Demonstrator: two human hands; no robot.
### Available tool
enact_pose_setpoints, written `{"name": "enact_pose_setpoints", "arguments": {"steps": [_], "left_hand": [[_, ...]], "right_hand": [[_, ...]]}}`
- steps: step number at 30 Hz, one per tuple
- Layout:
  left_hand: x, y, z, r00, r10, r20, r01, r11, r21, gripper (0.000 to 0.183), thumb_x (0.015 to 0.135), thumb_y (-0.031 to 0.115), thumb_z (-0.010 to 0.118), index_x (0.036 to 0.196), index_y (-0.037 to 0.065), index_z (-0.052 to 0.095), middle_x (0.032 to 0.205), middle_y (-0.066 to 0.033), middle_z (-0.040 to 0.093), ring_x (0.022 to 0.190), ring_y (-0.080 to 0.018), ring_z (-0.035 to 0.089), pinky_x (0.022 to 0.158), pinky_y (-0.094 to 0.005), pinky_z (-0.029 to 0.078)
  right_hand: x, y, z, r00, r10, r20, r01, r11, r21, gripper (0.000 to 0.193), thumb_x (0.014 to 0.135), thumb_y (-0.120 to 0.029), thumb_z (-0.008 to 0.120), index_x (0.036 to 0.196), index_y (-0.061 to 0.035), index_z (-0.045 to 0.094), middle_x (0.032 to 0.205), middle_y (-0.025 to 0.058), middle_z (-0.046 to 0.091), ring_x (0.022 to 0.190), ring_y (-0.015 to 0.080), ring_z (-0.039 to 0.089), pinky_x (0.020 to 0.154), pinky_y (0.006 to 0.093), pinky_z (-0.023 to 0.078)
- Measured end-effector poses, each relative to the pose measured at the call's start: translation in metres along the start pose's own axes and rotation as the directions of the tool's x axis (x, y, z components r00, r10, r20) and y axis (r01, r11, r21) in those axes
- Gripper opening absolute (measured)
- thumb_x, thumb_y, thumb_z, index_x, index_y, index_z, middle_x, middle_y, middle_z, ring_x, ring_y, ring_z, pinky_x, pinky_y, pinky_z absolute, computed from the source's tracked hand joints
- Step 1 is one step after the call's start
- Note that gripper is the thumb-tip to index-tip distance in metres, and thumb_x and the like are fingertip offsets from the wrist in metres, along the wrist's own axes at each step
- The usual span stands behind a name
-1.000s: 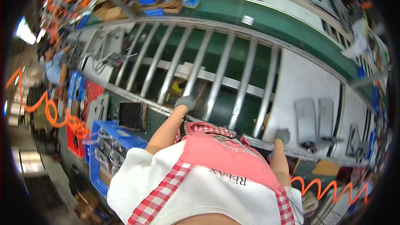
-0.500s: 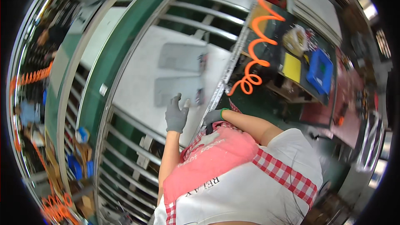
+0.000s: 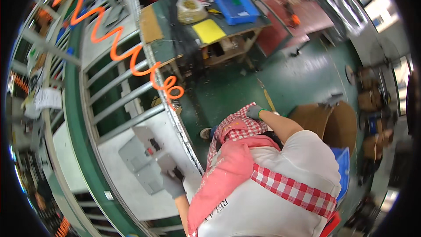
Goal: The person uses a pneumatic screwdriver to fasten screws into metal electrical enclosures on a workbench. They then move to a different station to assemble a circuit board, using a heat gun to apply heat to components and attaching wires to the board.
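Observation:
My left hand, in a grey glove, is at the near edge of two flat grey panels. Its fingers look stretched out, with nothing visible in them. The farther panel and the nearer panel lie side by side on a pale board. Small dark parts sit along their right side. My right hand, gloved in grey with a green cuff, hangs beside the red checked apron, away from the board. Its fingers are too small and folded from view to read.
An orange coiled hose hangs over the roller conveyor. Beyond the metal rail stands a workbench with a blue tray, a yellow sheet and a bag of small parts. A cardboard box stands at right.
The view has swung to the right, bringing in the green floor and cardboard box. My right hand has moved from the rail to out beside the apron. My left hand stays by the panels.

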State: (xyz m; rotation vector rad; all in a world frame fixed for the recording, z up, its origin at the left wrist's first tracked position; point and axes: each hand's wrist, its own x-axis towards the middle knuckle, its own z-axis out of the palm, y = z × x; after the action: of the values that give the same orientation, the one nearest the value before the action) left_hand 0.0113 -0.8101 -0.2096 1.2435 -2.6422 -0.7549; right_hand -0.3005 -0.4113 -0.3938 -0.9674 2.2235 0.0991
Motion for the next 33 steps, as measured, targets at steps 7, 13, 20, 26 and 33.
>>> {"name": "enact_pose_setpoints", "arguments": {"steps": [7, 13, 20, 26, 33], "left_hand": [[-0.043, -0.032, 0.001, 0.834, 0.268, -0.482, -0.259, 0.962, 0.086, 0.036, 0.094, 0.02, 0.05, 0.121, -0.003, 0.046, 0.109, -0.0189, 0.057, 0.092, -0.0319, 0.059, 0.078, -0.0395, 0.049], [0.001, 0.076, -0.01, 0.681, 0.28, -0.677, -0.283, 0.953, 0.109, 0.023, 0.091, 0.01, 0.052, 0.111, -0.003, 0.052, 0.103, -0.0181, 0.057, 0.089, -0.0308, 0.058, 0.076, -0.0378, 0.048], [-0.003, 0.244, 0.068, 0.598, 0.608, -0.522, -0.703, 0.711, 0.023, 0.018, 0.091, 0.006, 0.051, 0.106, -0.004, 0.054, 0.101, -0.0173, 0.057, 0.088, -0.0307, 0.057, 0.074, -0.0374, 0.048], [-0.054, 0.493, 0.184, 0.38, 0.899, -0.216, -0.923, 0.355, -0.147, 0.01, 0.087, -0.001, 0.051, 0.095, -0.003, 0.057, 0.095, -0.0156, 0.057, 0.089, -0.03, 0.056, 0.077, -0.0385, 0.046], [-0.183, 0.767, 0.342, -0.052, 0.978, 0.202, -0.937, 0.022, -0.348, 0.043, 0.084, 0.027, 0.063, 0.117, 0.002, 0.053, 0.115, -0.0178, 0.053, 0.106, -0.034, 0.051, 0.092, -0.0419, 0.04]], "right_hand": [[-0.157, 0.044, 0.075, 0.805, 0.592, -0.047, -0.444, 0.653, 0.614, 0.021, 0.076, -0.02, 0.054, 0.083, -0.0075, 0.07, 0.08, 0.0084, 0.069, 0.074, 0.0228, 0.064, 0.069, 0.034, 0.05], [-0.282, 0.082, 0.126, 0.139, 0.99, 0.027, -0.561, 0.056, 0.826, 0.023, 0.077, -0.023, 0.055, 0.089, -0.0078, 0.068, 0.09, 0.0142, 0.066, 0.087, 0.0296, 0.063, 0.079, 0.0369, 0.05], [-0.374, 0.209, 0.137, -0.425, 0.879, 0.217, -0.304, -0.364, 0.88, 0.031, 0.077, -0.031, 0.056, 0.098, -0.0102, 0.067, 0.103, 0.0165, 0.064, 0.098, 0.0323, 0.061, 0.087, 0.0393, 0.046], [-0.384, 0.379, 0.166, -0.364, 0.871, 0.33, -0.152, -0.405, 0.902, 0.054, 0.072, -0.048, 0.062, 0.105, -0.0054, 0.063, 0.104, 0.018, 0.064, 0.101, 0.0325, 0.06, 0.088, 0.0386, 0.045], [-0.397, 0.438, 0.117, -0.222, 0.912, 0.344, 0.266, -0.283, 0.922, 0.031, 0.074, -0.025, 0.054, 0.096, -0.0034, 0.062, 0.085, 0.0199, 0.063, 0.078, 0.0321, 0.063, 0.07, 0.0379, 0.049]]}}
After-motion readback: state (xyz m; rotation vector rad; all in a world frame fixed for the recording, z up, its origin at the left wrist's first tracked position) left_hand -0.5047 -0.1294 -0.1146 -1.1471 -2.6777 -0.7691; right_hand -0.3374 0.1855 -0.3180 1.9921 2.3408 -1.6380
